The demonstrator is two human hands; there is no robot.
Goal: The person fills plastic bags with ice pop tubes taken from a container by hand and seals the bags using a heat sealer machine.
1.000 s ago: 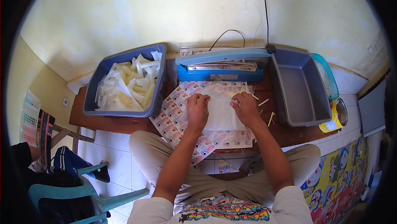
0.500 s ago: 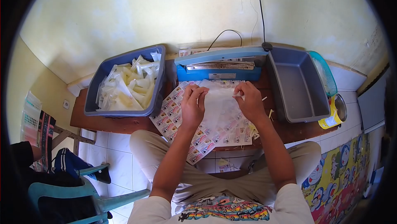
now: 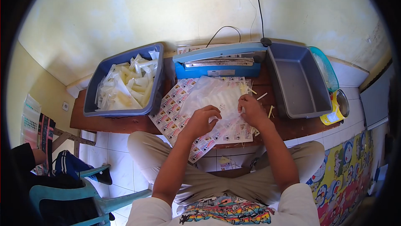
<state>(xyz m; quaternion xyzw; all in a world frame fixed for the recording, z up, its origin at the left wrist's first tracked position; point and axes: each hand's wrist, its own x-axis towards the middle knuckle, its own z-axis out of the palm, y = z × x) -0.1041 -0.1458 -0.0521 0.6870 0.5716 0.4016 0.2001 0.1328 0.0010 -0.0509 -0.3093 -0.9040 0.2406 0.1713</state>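
Note:
A clear plastic bag [image 3: 211, 94] lies spread over a printed paper sheet [image 3: 167, 111], in front of the blue heat sealer [image 3: 217, 70]. Small red dots show near the bag's middle. My left hand [image 3: 202, 121] hovers over the bag's near left part, fingers bent and a gap between thumb and fingertips. By the bag's right edge is my right hand [image 3: 253, 111], its fingers curved and apart from the thumb. I see nothing held in either hand, though light contact with the film cannot be made out. The sealer's light-blue arm [image 3: 221, 50] is raised.
On the left stands a grey tub [image 3: 156, 96] of filled, pale-yellow plastic packets [image 3: 129, 82]. To the right are a grey tub [image 3: 298, 79], a teal basket [image 3: 330, 73] and a yellow can [image 3: 333, 113]. Thin pale strips [image 3: 271, 111] lie on the wooden bench [image 3: 112, 123].
Both hands have come down toward me, from pinching up the film near the sealer to lower over the sheet. The plastic bag now lies flatter. The view has shifted slightly.

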